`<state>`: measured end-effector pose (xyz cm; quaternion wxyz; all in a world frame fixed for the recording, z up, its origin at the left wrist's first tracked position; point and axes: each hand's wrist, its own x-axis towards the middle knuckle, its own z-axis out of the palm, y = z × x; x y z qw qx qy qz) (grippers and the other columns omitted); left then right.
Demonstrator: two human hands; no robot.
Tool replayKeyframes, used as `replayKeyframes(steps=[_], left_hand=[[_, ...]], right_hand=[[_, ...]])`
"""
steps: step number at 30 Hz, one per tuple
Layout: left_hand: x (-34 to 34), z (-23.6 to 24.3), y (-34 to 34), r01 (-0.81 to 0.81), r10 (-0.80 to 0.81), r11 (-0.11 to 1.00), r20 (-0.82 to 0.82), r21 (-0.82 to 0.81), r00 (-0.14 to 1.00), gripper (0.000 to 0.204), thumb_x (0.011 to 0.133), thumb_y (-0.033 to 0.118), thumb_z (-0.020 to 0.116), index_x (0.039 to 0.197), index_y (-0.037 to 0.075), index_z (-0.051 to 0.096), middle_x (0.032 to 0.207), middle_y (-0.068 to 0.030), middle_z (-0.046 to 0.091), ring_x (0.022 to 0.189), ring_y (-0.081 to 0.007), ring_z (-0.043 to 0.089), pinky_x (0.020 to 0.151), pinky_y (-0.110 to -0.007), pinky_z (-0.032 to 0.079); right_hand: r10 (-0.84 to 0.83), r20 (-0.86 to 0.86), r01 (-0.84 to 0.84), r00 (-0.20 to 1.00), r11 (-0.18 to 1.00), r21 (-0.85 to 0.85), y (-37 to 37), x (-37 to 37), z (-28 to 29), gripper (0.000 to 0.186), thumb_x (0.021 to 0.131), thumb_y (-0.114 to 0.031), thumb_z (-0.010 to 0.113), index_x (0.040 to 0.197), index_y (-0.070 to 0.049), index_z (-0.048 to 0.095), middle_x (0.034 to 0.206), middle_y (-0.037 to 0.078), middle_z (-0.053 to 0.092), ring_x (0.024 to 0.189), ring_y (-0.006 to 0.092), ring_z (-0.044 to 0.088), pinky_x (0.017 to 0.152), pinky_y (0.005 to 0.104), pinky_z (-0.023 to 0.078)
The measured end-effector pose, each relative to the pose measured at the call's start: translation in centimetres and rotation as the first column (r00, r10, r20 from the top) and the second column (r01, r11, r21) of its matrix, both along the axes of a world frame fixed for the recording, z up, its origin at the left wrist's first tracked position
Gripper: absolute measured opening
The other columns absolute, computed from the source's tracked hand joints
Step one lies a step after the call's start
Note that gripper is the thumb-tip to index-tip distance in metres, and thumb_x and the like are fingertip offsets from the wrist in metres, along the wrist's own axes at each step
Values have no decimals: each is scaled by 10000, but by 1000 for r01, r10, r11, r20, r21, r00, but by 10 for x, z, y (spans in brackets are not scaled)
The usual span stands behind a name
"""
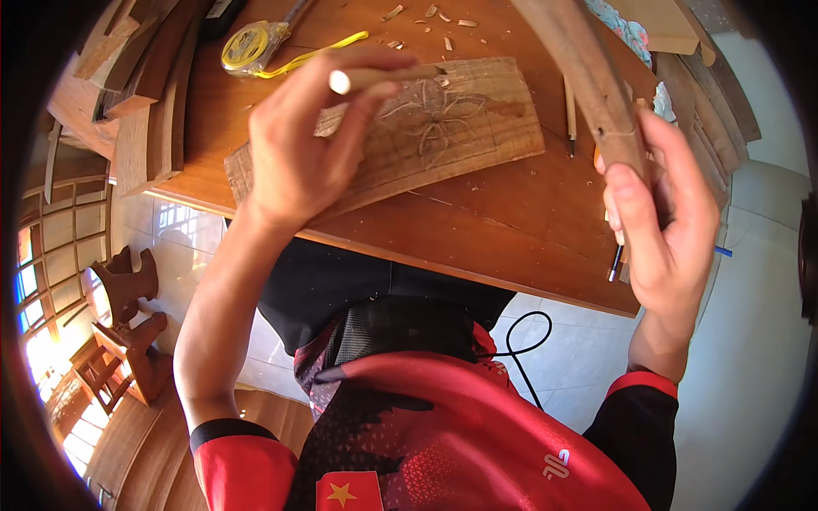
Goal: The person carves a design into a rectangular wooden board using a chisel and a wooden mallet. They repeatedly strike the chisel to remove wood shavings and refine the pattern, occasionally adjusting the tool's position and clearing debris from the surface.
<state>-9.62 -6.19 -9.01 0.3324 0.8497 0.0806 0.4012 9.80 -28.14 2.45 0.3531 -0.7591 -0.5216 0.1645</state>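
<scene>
My left hand (308,145) is closed round the wooden handle of a carving chisel (365,80), held low over a wooden board (507,119). The chisel's pale butt end points left and its far tip reaches the board's upper part, where a small chip lies. A flower-like pattern is carved or drawn on the board, which rests at a slant on the table. Raised at the right, my right hand (669,217) grips a long, thick wooden stick (596,85). That stick extends beyond the top of the view, apart from the chisel.
A yellow tape measure (249,48) lies at the upper left of the brown table (477,234). Wood shavings (449,43) are scattered at the back. A slim wooden-handled tool (571,119) sits beside the stick. Planks (153,111) are stacked on the left.
</scene>
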Motion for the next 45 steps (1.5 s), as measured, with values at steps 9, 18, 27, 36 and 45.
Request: replayKeyframes(steps=[9,18,27,36,45], left_hand=[[10,9,7,6,-36,972,-125,-235,991,191,1065,7,525,1212,-66,623,1156,-153,717,1128,-230,705,993,-340,560],[24,23,20,85,-117,982,-189,-171,975,172,1055,4,545,1191,-44,639,1099,-137,727,1035,-197,720,961,-327,568],[22,22,7,-91,109,984,-115,155,987,109,900,-18,698,1009,-14,690,913,-160,739,827,-326,752,713,-381,574],[9,8,-2,-138,142,988,-63,63,988,163,907,4,741,1051,16,666,896,-145,741,809,-278,765,664,-348,578],[-1,6,-16,-126,95,977,-177,-175,980,193,985,33,653,1175,34,687,1114,-81,771,955,-255,769,802,-334,608]], right_hand=[[80,31,-78,996,996,-43,-3,14,-3,446,997,-99,645,1403,53,538,893,33,645,666,51,500,584,212,381],[46,65,-46,997,999,-11,6,7,10,463,970,-92,673,1392,57,555,986,66,673,767,80,558,680,228,430],[162,120,-164,980,987,4,14,1,18,424,883,-66,766,1269,60,643,1083,150,711,1001,208,678,900,307,508],[256,258,-252,932,966,-47,20,-1,5,418,874,-63,783,1248,56,641,1019,167,699,911,250,691,851,317,522],[136,33,-136,990,991,-3,4,7,-3,398,969,-80,680,1333,51,586,955,41,659,764,96,575,677,240,454]])
